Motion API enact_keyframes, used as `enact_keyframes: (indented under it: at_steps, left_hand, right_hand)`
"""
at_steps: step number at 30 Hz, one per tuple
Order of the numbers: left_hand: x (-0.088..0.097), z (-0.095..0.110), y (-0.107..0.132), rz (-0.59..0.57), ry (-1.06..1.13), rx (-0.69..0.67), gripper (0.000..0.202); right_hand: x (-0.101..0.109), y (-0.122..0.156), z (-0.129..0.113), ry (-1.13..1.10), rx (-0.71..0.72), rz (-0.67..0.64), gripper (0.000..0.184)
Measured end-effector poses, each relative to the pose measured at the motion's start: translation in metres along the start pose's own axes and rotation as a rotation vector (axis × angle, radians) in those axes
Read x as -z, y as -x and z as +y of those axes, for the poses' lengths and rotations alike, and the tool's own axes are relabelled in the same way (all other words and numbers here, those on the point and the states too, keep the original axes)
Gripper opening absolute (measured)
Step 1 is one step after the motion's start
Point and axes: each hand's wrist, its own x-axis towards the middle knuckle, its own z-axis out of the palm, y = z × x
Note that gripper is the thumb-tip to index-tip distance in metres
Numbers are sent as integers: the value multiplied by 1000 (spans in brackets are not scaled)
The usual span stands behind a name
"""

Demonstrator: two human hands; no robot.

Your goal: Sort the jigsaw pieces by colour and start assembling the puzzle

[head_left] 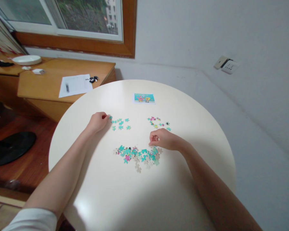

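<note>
On a round cream table [110, 192] lie loose jigsaw pieces in three groups. My left hand [98, 122] rests with fingers curled, pinching a teal piece [110, 117] at the left end of a small teal cluster [120, 124]. My right hand [162, 139] is closed in a pinch just above the largest pile of mixed pieces [138, 155]; what its fingers hold is too small to make out. A colourful cluster [158, 123] lies just beyond the right hand. A small cartoon reference picture [144, 98] lies at the far side of the table.
A wooden desk [43, 86] stands left of the table, bearing a paper sheet [74, 85], keys [93, 79] and a white plate [26, 59]. A black round base [11, 147] sits on the wooden floor. White walls close in at the right, with a wall socket [226, 65].
</note>
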Motion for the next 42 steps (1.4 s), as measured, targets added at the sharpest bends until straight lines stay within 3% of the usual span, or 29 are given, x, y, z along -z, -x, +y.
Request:
enact_keyframes:
  at_steps: [6,14,24,34,42]
  left_hand:
    - [-2,-1,1,3,-38,6,29]
    - [-1,-1,3,14,-126,40,29]
    - [-1,1,6,58,-130,39,28]
    - [-2,19,13,129,-11,-93,24]
    - [-4,43,28,85,111,-208,25]
  right_hand:
    - [1,2,-3,-35,-2,-36,10]
    - [6,5,-4,74,33,-44,18]
    - [5,4,-7,103,14,-43,9]
    - [3,4,-9,107,59,41,0]
    - [2,0,-6,55,67,116,18]
